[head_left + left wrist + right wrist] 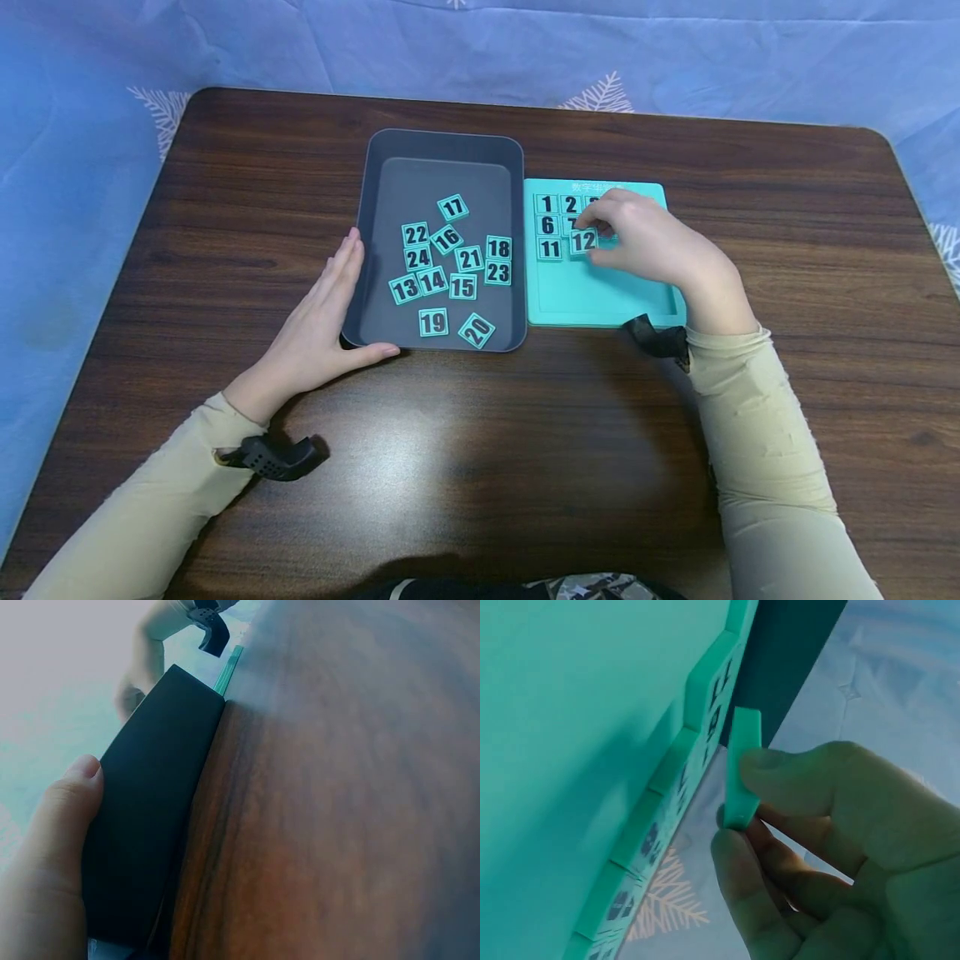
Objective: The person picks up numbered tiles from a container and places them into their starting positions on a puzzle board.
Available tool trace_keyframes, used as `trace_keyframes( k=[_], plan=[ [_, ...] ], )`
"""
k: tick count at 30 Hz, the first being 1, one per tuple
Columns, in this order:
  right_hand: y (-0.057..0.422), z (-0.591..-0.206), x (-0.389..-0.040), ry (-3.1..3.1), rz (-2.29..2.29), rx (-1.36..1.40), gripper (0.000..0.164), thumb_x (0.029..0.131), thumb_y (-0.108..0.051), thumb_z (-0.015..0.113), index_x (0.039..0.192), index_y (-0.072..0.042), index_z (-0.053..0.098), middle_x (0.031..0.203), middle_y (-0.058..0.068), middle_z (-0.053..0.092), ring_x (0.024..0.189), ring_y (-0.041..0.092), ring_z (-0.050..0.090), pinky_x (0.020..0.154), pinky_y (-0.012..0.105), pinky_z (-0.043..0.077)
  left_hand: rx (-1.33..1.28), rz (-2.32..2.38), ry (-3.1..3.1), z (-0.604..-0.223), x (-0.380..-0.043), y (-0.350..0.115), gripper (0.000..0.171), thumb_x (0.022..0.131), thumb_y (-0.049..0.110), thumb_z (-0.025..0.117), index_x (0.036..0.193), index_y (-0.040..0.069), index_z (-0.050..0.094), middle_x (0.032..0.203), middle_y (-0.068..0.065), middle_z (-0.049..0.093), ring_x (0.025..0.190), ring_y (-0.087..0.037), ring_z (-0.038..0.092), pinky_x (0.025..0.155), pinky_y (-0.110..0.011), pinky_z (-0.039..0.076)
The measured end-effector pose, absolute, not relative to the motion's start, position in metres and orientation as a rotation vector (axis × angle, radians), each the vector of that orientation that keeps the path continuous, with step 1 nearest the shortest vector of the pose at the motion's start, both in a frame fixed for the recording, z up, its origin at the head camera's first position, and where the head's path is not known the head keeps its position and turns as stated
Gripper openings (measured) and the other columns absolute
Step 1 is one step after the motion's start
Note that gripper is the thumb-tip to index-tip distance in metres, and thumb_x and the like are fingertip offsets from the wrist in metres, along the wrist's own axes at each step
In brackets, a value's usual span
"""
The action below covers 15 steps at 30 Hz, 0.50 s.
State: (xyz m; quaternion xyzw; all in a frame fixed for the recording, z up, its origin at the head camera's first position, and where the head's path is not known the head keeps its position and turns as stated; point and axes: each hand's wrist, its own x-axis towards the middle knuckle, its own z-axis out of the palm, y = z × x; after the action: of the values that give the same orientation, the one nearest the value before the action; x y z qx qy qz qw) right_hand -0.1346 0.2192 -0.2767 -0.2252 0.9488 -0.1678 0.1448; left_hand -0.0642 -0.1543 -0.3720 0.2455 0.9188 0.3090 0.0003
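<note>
Between thumb and fingers, my right hand pinches the number tile 12 over the turquoise puzzle board. In the right wrist view that tile is seen edge-on, tilted and slightly apart from the board. Tile 11 lies just left of it, under tile 6 and tile 1; my fingers hide part of the upper rows. My left hand rests along the left side of the dark grey tray, fingers straight, thumb at its near edge.
Several loose number tiles, such as tile 17 and tile 20, lie scattered in the tray. The tray stands directly left of the board on a brown wooden table. A blue cloth hangs behind the table.
</note>
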Motion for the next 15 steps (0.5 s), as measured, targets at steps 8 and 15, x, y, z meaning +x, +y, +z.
trace_keyframes(
  k=[8, 15],
  plan=[
    [0.224, -0.284, -0.139, 2.676, -0.465, -0.629, 0.03, 0.081, -0.004, 0.059, 0.11, 0.0, 0.059, 0.101, 0.012, 0.052, 0.086, 0.025, 0.045, 0.073, 0.036, 0.039, 0.775, 0.963, 2.887, -0.372, -0.064, -0.154, 0.117, 0.065, 0.053, 0.074, 0.147, 0.016, -0.001, 0.153, 0.004, -0.008, 0.139, -0.016, -0.001, 0.106, -0.053, 0.019],
    [0.223, -0.288, -0.141, 2.645, -0.483, -0.61, 0.031, 0.08, -0.004, 0.06, 0.111, 0.002, 0.058, 0.106, 0.015, 0.054, 0.088, 0.026, 0.049, 0.077, 0.039, 0.041, 0.764, 0.962, 2.879, -0.372, -0.064, -0.154, 0.116, 0.066, 0.054, 0.073, 0.147, 0.017, -0.001, 0.153, 0.005, -0.008, 0.139, -0.016, -0.001, 0.105, -0.054, 0.019]
  ],
)
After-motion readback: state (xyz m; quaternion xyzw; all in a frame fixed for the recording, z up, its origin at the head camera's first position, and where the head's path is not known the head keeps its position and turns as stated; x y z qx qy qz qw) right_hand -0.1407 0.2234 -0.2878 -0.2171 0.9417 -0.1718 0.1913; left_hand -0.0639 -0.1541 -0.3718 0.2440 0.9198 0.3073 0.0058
